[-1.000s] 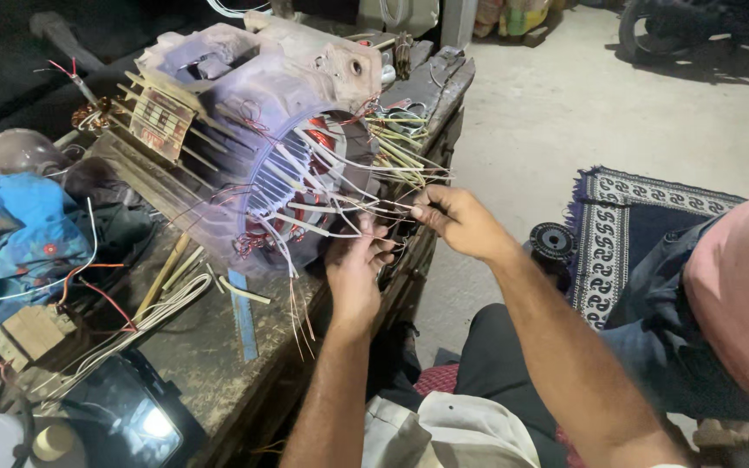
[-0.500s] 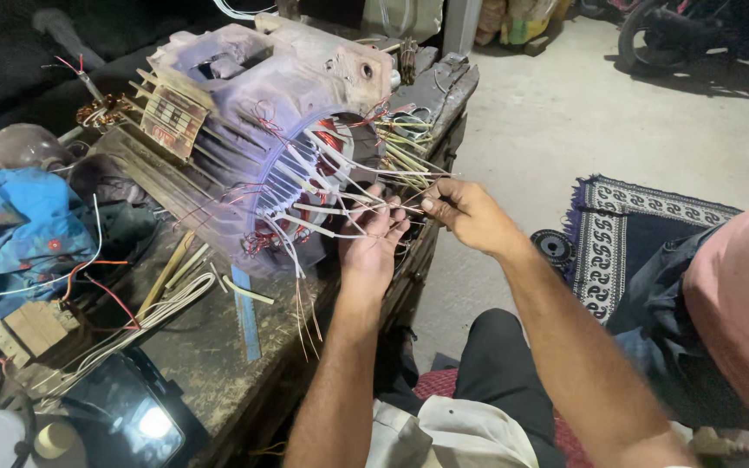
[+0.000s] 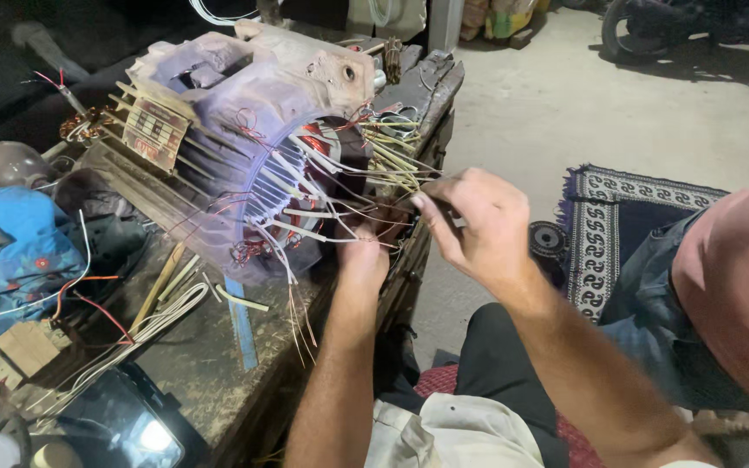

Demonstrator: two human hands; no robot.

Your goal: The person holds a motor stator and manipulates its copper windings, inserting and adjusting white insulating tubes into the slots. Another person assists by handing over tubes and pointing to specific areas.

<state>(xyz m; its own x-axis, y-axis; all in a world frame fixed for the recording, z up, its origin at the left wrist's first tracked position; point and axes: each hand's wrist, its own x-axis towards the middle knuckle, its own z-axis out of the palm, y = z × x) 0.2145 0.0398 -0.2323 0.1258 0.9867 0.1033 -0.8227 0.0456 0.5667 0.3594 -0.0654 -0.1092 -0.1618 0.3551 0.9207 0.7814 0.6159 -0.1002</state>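
While the motor stator [image 3: 244,156] lay near the workbench's [image 3: 192,381] right edge, the left hand [image 3: 363,253] pressed its wire leads [image 3: 322,208], grip unclear; the right hand [image 3: 478,227] pinched wire ends just beside.

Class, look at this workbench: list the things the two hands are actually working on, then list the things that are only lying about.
In use:
- motor housing
- bundle of wires sticking out of its open end
- left hand at the opening
- right hand pinching wire ends

Lying about:
- blue cloth
- blue strip
- small wooden block
- patterned rug
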